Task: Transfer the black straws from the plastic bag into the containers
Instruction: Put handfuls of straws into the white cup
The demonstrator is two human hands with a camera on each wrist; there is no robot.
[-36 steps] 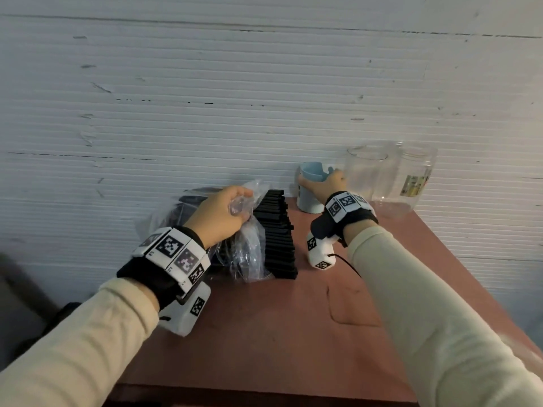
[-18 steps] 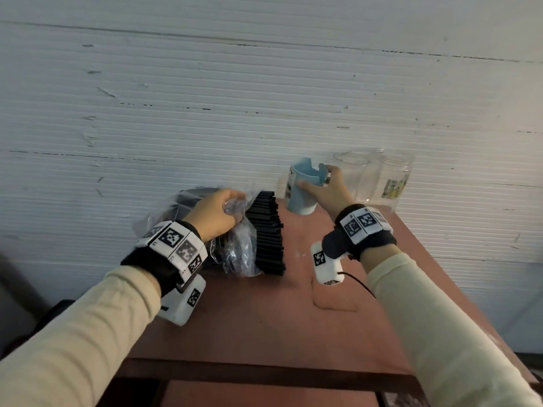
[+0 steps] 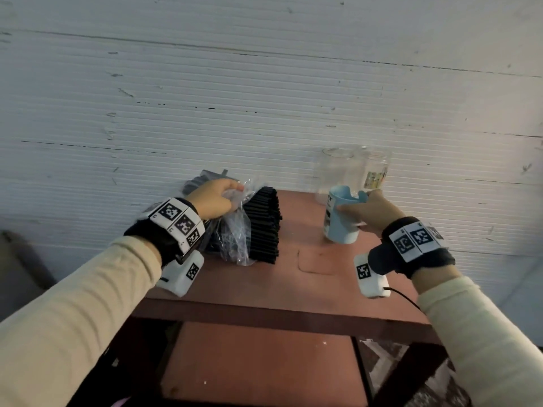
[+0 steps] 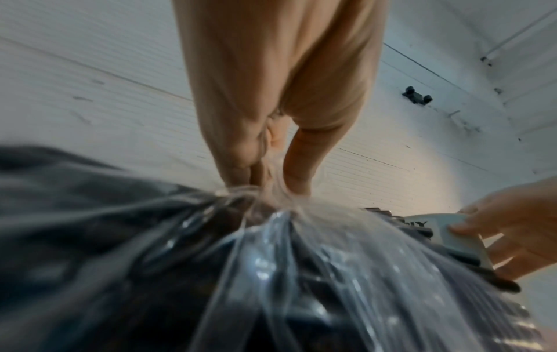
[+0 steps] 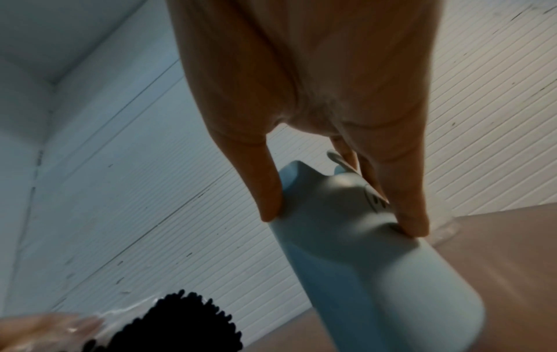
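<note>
A clear plastic bag (image 3: 235, 233) lies at the table's back left, with a thick bundle of black straws (image 3: 264, 224) sticking out of its right side. My left hand (image 3: 216, 199) grips the bag's gathered top; the left wrist view shows the fingers (image 4: 241, 164) pinching the bunched plastic (image 4: 301, 262). My right hand (image 3: 364, 211) grips a light blue cup (image 3: 340, 218) near its rim, thumb on the left and fingers on the right, holding it tilted just above the table. The right wrist view shows the cup (image 5: 361, 274) and the straw ends (image 5: 184, 326).
Two clear jars (image 3: 352, 171) stand against the white wall at the table's back right, just behind the cup. The reddish table (image 3: 293, 274) has a shallow square dent in the middle. A lower shelf (image 3: 258, 365) shows beneath the front edge.
My right hand lifted the blue cup from the back of the table and carried it right and toward me. The left hand kept its grip on the bag. The head view tipped downward.
</note>
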